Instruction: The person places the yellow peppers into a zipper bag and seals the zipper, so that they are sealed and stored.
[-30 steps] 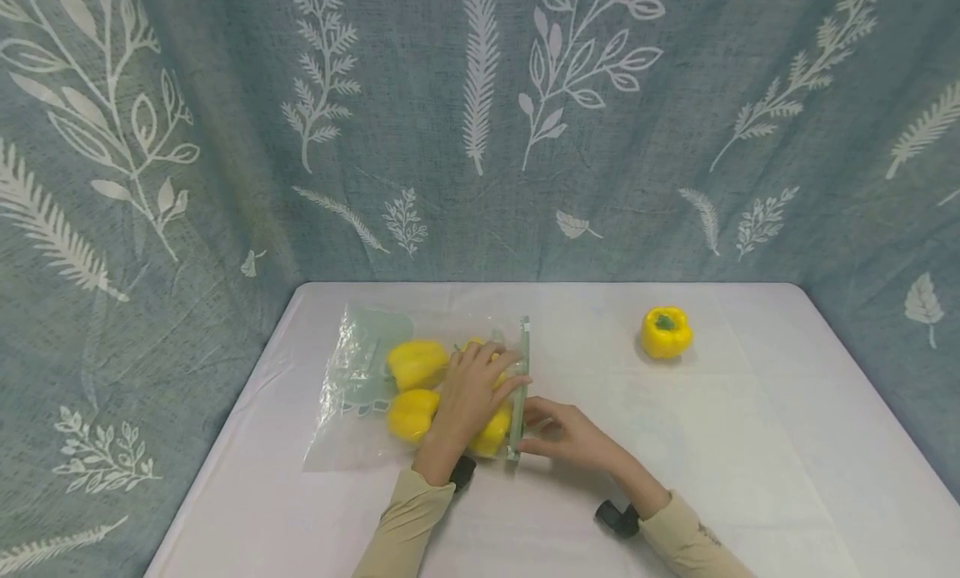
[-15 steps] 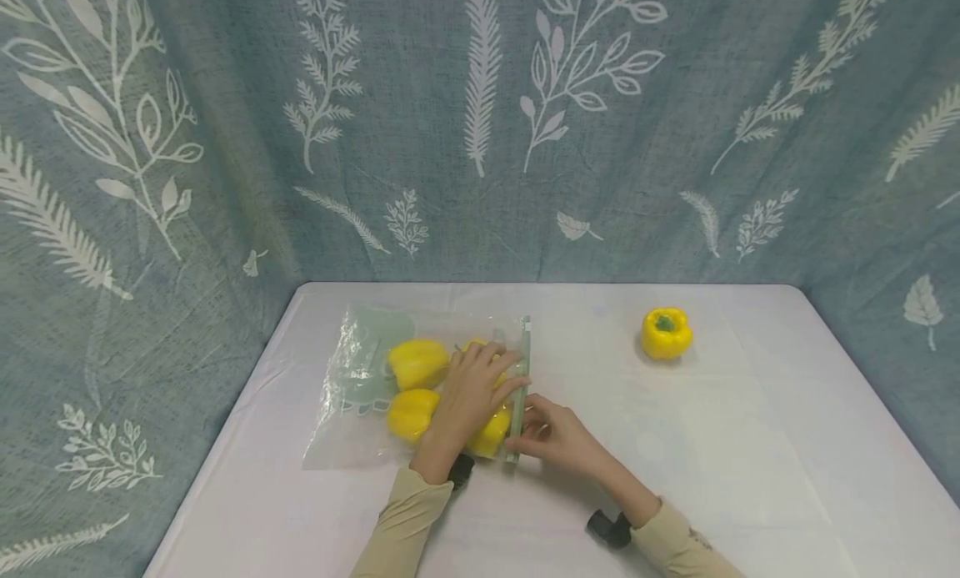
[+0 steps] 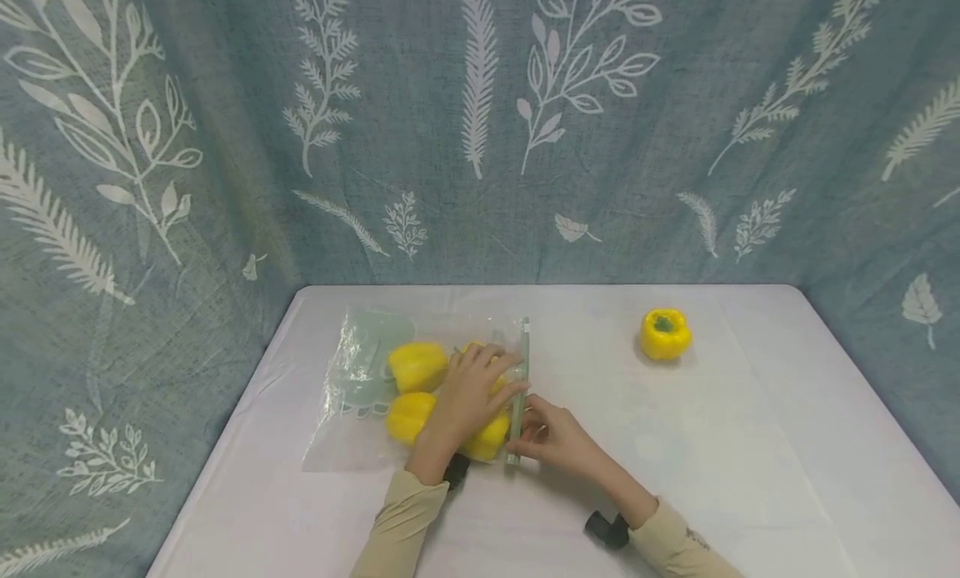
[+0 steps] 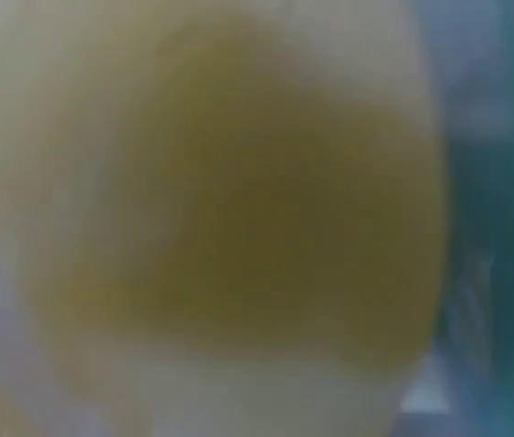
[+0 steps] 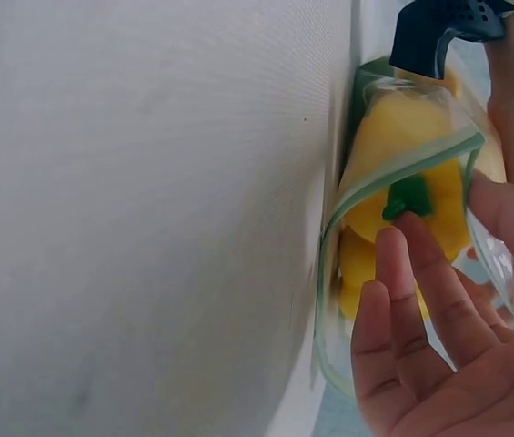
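Note:
A clear zip bag (image 3: 337,428) with a green zip edge lies on the table, holding several yellow bell peppers (image 3: 417,366). My left hand (image 3: 468,394) rests over the bag and its peppers, fingers spread toward the zip edge. My right hand (image 3: 558,436) is at the bag's mouth, thumb by the zip edge. In the right wrist view the mouth gapes, and a pepper's green stem (image 5: 409,198) shows inside, close to the fingertips (image 5: 390,241). The left wrist view is a blur of yellow pepper (image 4: 266,209) at close range.
One more yellow bell pepper (image 3: 665,334) stands upright at the back right of the white table (image 3: 720,444). A patterned blue-green curtain (image 3: 420,144) hangs behind and on both sides. Wrist cameras (image 3: 607,530) sit under the wrists.
My right hand has shifted slightly left, its thumb coming to the zip edge. The left hand, the bag and the loose pepper have stayed nearly in place.

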### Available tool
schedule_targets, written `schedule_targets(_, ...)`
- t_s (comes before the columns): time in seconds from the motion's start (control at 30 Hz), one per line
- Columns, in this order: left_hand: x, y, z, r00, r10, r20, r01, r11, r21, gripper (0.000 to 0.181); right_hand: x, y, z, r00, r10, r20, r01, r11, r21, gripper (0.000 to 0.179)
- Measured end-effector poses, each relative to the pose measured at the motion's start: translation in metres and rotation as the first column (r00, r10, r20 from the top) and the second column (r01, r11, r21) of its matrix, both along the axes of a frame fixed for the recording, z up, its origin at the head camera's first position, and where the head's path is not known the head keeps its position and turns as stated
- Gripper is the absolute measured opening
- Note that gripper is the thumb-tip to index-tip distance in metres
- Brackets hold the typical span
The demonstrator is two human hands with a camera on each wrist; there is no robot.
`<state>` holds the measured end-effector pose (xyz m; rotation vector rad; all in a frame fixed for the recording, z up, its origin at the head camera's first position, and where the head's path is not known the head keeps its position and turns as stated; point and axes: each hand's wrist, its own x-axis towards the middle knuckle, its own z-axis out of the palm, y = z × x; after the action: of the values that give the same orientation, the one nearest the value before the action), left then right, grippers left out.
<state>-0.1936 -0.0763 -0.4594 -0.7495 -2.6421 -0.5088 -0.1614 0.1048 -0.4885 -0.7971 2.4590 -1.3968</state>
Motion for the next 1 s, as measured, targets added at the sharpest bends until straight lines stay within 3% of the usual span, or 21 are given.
schedule_targets(0.17,0.0000,-0.0054,0.0029,0.999,-0.019,0.049,0.021,0.999,-0.025,0.041,-0.0007,0.0004,-0.0020,1.000,0.018,-0.026,-0.019,1.000,-0.010,0.037)
schedule_targets(0.47,0.0027,-0.0066,0.0086,0.995,-0.045,0.085,0.051,0.996,-0.069,0.054,0.0008,0.0017,-0.0002,0.998,0.021,-0.053,-0.020,1.000,0.021,0.040)
schedule_targets(1.0,-0.0047,-0.0072,0.0091,0.997,-0.059,0.057,0.061,0.998,-0.017,0.042,-0.0037,0.0022,0.0068,0.998,-0.001,-0.056,0.002,1.000,0.026,0.044)
